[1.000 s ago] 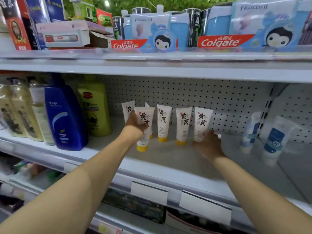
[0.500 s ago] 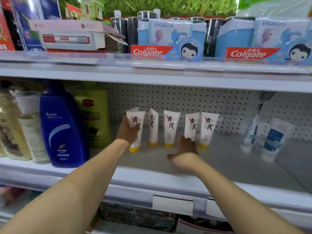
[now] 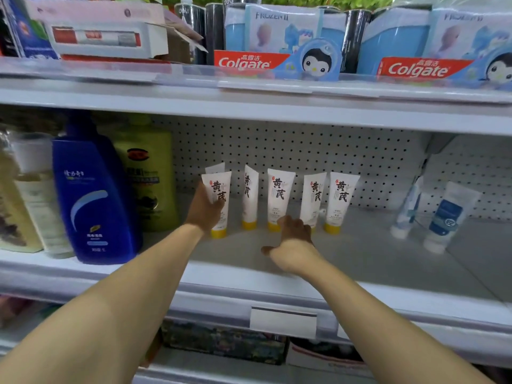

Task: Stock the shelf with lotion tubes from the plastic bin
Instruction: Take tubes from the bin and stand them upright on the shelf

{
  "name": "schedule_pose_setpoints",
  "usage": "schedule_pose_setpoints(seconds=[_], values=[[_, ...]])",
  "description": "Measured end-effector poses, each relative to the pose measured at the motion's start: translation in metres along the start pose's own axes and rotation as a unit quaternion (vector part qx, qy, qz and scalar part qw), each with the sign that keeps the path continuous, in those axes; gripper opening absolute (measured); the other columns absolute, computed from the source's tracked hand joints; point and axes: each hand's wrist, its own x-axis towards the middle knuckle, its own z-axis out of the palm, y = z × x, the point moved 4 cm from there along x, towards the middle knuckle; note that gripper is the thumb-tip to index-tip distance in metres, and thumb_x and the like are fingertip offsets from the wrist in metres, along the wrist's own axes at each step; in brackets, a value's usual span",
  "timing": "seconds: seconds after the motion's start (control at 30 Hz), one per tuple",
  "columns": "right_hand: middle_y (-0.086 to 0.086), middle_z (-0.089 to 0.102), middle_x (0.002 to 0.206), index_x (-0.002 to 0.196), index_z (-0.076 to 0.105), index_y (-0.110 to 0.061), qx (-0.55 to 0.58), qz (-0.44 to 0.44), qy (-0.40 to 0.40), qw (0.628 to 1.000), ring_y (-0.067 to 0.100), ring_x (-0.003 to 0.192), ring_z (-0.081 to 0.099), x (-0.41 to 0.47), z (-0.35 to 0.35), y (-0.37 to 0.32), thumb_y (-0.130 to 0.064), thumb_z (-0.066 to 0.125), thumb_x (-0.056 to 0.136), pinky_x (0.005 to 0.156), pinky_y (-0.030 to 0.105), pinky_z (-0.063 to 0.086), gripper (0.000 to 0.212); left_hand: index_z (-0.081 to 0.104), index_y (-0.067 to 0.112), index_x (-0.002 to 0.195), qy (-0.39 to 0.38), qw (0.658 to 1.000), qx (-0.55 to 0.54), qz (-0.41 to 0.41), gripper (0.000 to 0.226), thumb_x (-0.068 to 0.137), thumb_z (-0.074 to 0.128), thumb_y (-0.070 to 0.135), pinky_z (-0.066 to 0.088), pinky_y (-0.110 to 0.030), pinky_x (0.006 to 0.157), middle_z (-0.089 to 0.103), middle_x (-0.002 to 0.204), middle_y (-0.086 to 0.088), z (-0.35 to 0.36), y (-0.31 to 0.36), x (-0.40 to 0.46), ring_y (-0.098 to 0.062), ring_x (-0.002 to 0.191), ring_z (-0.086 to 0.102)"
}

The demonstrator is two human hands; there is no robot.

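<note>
- We have a row of white lotion tubes [image 3: 279, 199] standing cap-down on the middle shelf [image 3: 360, 253], in front of the pegboard; five form the front line and the top of a sixth peeks out behind the leftmost one.
- Our left hand [image 3: 203, 210] wraps the leftmost tube [image 3: 219, 202], fingers curled round its side while it stands on its yellow cap.
- Our right hand [image 3: 293, 236] reaches to the foot of the fourth tube [image 3: 314, 199], fingers bent toward it; we cannot tell whether they actually pinch it or only touch.
- The plastic bin is not in view, so we cannot say how many tubes remain.
- We judge the stocking well under way: tubes are placed, and this step looks like straightening the row.
- Bare shelf lies to the right, before two pale blue-labelled tubes [image 3: 443, 217], so more could fit there.
</note>
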Motion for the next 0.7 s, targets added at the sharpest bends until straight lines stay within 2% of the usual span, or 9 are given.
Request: schedule_pose_setpoints(seconds=[0.17,0.33,0.4,0.47,0.57,0.63,0.7], values=[[0.012,0.033,0.135,0.135,0.031,-0.013,-0.005,-0.031,-0.013,0.999,0.031,0.129,0.028,-0.002,0.002,0.001,-0.039,0.068,0.080,0.105,0.040,0.035,0.071,0.029,0.000,0.130,0.013,0.997,0.027,-0.065,0.056,0.083,0.058,-0.006,0.041,-0.046,0.104,0.048,0.136,-0.019,-0.003,-0.006,-0.007,-0.035,0.127,0.046],[0.012,0.030,0.137,0.139,0.026,-0.012,-0.016,-0.098,-0.039,0.994,0.032,0.129,0.027,-0.008,-0.003,-0.002,-0.041,0.065,0.082,0.105,0.039,0.035,0.075,0.035,0.003,0.134,0.046,0.976,0.187,-0.100,0.061,0.081,0.065,0.009,0.042,-0.042,0.102,0.044,0.135,-0.017,-0.022,-0.006,-0.031,-0.037,0.122,0.047],[0.010,0.028,0.140,0.142,0.022,-0.014,-0.025,-0.132,-0.061,0.989,0.032,0.131,0.024,-0.012,-0.003,-0.007,-0.042,0.065,0.082,0.107,0.039,0.033,0.078,0.037,0.010,0.136,0.035,0.973,0.197,-0.114,0.062,0.080,0.064,0.005,0.042,-0.040,0.103,0.041,0.139,-0.012,-0.031,-0.008,-0.045,-0.033,0.123,0.046],[0.010,0.028,0.141,0.143,0.021,-0.016,-0.028,-0.167,-0.080,0.982,0.031,0.132,0.024,-0.018,-0.002,-0.015,-0.041,0.065,0.082,0.108,0.040,0.034,0.079,0.039,0.013,0.132,0.032,0.967,0.223,-0.116,0.057,0.081,0.061,0.001,0.044,-0.040,0.102,0.043,0.136,-0.013,-0.044,-0.010,-0.062,-0.031,0.122,0.046],[0.011,0.030,0.142,0.142,0.024,-0.014,-0.032,-0.213,-0.105,0.971,0.032,0.131,0.029,-0.027,0.005,-0.029,-0.037,0.067,0.081,0.107,0.041,0.036,0.078,0.041,0.010,0.129,0.065,0.946,0.303,-0.095,0.056,0.081,0.068,0.014,0.044,-0.044,0.100,0.047,0.130,-0.013,-0.069,-0.008,-0.090,-0.032,0.120,0.046],[0.012,0.035,0.138,0.140,0.026,-0.014,-0.038,-0.244,-0.122,0.961,0.032,0.128,0.034,-0.035,0.014,-0.039,-0.037,0.067,0.081,0.104,0.040,0.038,0.076,0.042,0.012,0.128,0.078,0.941,0.318,-0.089,0.057,0.079,0.070,0.015,0.041,-0.042,0.102,0.049,0.128,-0.012,-0.085,-0.009,-0.112,-0.031,0.119,0.046],[0.013,0.033,0.140,0.140,0.024,-0.014,-0.052,-0.273,-0.132,0.951,0.033,0.129,0.031,-0.044,0.025,-0.050,-0.038,0.066,0.081,0.105,0.040,0.036,0.076,0.043,0.012,0.128,0.088,0.926,0.353,-0.104,0.054,0.080,0.068,0.015,0.038,-0.039,0.102,0.050,0.128,-0.011,-0.103,-0.012,-0.135,-0.030,0.119,0.045]])
